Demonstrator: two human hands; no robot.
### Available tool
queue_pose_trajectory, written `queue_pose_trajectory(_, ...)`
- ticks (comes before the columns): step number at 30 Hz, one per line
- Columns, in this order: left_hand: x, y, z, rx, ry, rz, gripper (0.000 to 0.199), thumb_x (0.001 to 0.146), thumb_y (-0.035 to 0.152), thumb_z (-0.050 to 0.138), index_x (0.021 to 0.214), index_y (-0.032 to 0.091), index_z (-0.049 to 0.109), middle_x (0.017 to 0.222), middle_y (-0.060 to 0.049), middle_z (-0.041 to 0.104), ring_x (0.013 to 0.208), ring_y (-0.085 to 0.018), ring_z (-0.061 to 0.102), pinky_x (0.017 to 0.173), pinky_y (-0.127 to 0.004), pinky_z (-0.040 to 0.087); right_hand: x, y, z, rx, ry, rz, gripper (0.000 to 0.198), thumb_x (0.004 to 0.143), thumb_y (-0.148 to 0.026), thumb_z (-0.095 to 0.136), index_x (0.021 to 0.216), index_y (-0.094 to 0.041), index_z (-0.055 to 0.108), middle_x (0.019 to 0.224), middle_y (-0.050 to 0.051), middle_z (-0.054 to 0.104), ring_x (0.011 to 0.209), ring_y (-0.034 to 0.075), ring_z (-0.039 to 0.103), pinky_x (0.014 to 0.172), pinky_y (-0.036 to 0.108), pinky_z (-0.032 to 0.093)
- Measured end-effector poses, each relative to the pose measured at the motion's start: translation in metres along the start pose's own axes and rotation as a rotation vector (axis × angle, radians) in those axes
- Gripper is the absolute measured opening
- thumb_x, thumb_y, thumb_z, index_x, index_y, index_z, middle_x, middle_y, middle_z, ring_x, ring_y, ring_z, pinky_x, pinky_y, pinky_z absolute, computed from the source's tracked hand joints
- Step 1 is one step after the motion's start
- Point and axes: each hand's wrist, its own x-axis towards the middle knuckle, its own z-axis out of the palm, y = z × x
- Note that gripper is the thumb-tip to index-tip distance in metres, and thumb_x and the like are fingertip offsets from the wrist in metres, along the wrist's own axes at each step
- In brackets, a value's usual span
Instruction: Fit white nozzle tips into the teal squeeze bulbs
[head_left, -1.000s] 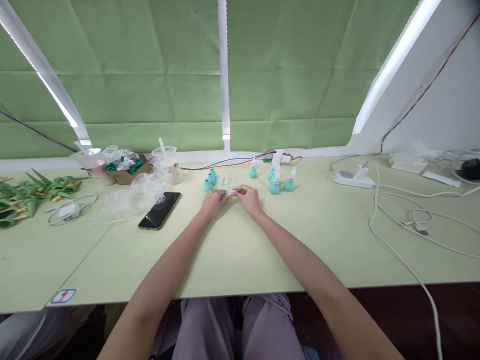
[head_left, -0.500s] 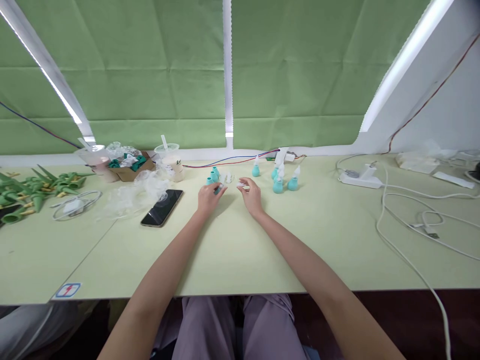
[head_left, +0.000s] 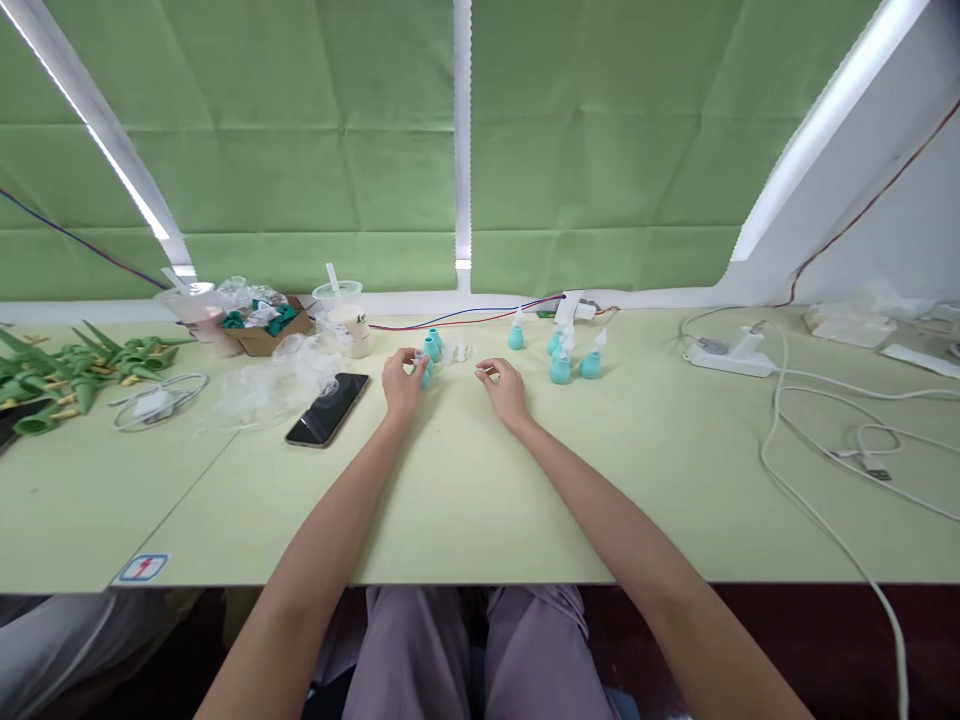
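Observation:
My left hand (head_left: 401,382) is closed at the left of a small group of teal squeeze bulbs (head_left: 432,348). Its thumb and fingers pinch around one bulb (head_left: 427,376), partly hidden by the fingers, and a small whitish bit shows at the fingertips. To the right, my right hand (head_left: 505,390) is held just above the table, thumb and index finger pinched on a tiny white piece, too small to make out well. Several clear white nozzle-like pieces (head_left: 456,353) lie between the hands. Teal bulbs with white pointed tips (head_left: 560,368) stand upright right of my right hand.
A black phone (head_left: 328,410) and crumpled clear plastic bags (head_left: 259,395) lie to the left. Behind them are drink cups (head_left: 346,325) and a cardboard box (head_left: 262,342). Green plastic parts (head_left: 82,370) lie far left. A power strip (head_left: 731,358) and white cables (head_left: 780,470) occupy the right side.
My left hand has moved left, away from the clear pieces, onto the teal bulbs. My right hand stays in nearly the same place, still pinched. The view has shifted slightly.

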Motion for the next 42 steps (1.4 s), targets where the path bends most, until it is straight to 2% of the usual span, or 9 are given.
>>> queue_pose_trajectory(7, 0.004, -0.008, 0.001, -0.031, -0.005, -0.056, 0.021, 0.075, 0.037, 0.057, 0.086, 0.02, 0.06, 0.089, -0.004, 0.066, 0.076, -0.016, 0.057, 0.072, -0.03, 0.043, -0.001, -0.001, 0.001, -0.047, -0.039, -0.036, 0.008, 0.079, -0.025, 0.054, 0.084, -0.021, 0.06, 0.089, 0.002, 0.063, 0.074, 0.015, 0.057, 0.076, 0.032, 0.044)
queue_pose_trajectory(12, 0.003, -0.009, 0.002, -0.035, -0.036, -0.046, 0.022, 0.076, 0.035, 0.058, 0.092, 0.02, 0.058, 0.092, -0.005, 0.064, 0.08, -0.016, 0.056, 0.073, -0.031, 0.043, -0.001, -0.002, 0.003, 0.032, -0.056, -0.056, 0.009, 0.078, -0.025, 0.052, 0.082, -0.02, 0.059, 0.087, 0.003, 0.062, 0.072, 0.015, 0.057, 0.069, 0.03, 0.047)
queue_pose_trajectory(19, -0.002, -0.003, 0.002, 0.106, 0.006, 0.023, 0.042, 0.076, 0.035, 0.06, 0.113, 0.02, 0.048, 0.103, -0.007, 0.058, 0.094, -0.021, 0.053, 0.085, -0.037, 0.039, -0.001, -0.006, 0.003, 0.125, -0.035, -0.047, 0.014, 0.078, -0.026, 0.052, 0.084, -0.018, 0.062, 0.087, 0.006, 0.063, 0.071, 0.014, 0.059, 0.066, 0.028, 0.05)
queue_pose_trajectory(28, -0.01, 0.017, -0.005, 0.302, 0.132, 0.235, 0.037, 0.082, 0.041, 0.053, 0.112, 0.018, 0.049, 0.111, -0.011, 0.051, 0.104, -0.026, 0.045, 0.09, -0.038, 0.033, -0.001, -0.008, 0.002, 0.235, -0.047, 0.012, 0.016, 0.076, -0.031, 0.057, 0.082, -0.019, 0.065, 0.085, 0.005, 0.066, 0.075, 0.016, 0.062, 0.074, 0.031, 0.053)
queue_pose_trajectory(30, -0.013, 0.021, -0.003, 0.332, 0.054, 0.315, 0.035, 0.083, 0.041, 0.052, 0.11, 0.019, 0.051, 0.11, -0.012, 0.053, 0.104, -0.026, 0.046, 0.089, -0.038, 0.033, -0.001, -0.008, 0.002, 0.31, -0.022, 0.055, 0.016, 0.074, -0.032, 0.059, 0.082, -0.019, 0.064, 0.083, 0.004, 0.067, 0.077, 0.016, 0.063, 0.077, 0.031, 0.053)
queue_pose_trajectory(33, -0.02, 0.027, 0.006, 0.392, -0.163, 0.421, 0.037, 0.081, 0.044, 0.055, 0.111, 0.021, 0.054, 0.11, -0.011, 0.056, 0.102, -0.027, 0.048, 0.086, -0.038, 0.033, 0.0, -0.007, 0.001, 0.434, 0.025, 0.135, 0.017, 0.071, -0.033, 0.063, 0.081, -0.019, 0.063, 0.083, 0.004, 0.067, 0.079, 0.017, 0.064, 0.078, 0.031, 0.052)
queue_pose_trajectory(36, -0.025, 0.032, 0.013, 0.429, -0.346, 0.445, 0.036, 0.083, 0.043, 0.053, 0.112, 0.022, 0.056, 0.106, -0.009, 0.061, 0.1, -0.025, 0.051, 0.083, -0.036, 0.034, 0.0, -0.009, 0.001, 0.532, 0.002, 0.178, 0.02, 0.066, -0.034, 0.067, 0.078, -0.019, 0.062, 0.082, 0.004, 0.067, 0.08, 0.018, 0.064, 0.077, 0.031, 0.052)
queue_pose_trajectory(40, -0.027, 0.033, 0.017, 0.435, -0.425, 0.404, 0.026, 0.088, 0.036, 0.049, 0.105, 0.022, 0.062, 0.094, -0.005, 0.067, 0.093, -0.021, 0.056, 0.079, -0.032, 0.035, -0.002, -0.013, 0.003, 0.559, -0.154, 0.179, 0.022, 0.064, -0.038, 0.069, 0.076, -0.02, 0.063, 0.081, 0.002, 0.068, 0.078, 0.017, 0.063, 0.076, 0.03, 0.051)
queue_pose_trajectory(42, -0.026, 0.032, 0.017, 0.458, -0.419, 0.397, 0.024, 0.088, 0.034, 0.048, 0.102, 0.022, 0.065, 0.088, -0.005, 0.068, 0.089, -0.021, 0.057, 0.076, -0.031, 0.035, -0.002, -0.012, 0.003, 0.493, -0.166, 0.171, 0.023, 0.063, -0.04, 0.07, 0.074, -0.021, 0.064, 0.081, 0.002, 0.068, 0.077, 0.016, 0.063, 0.073, 0.029, 0.049)
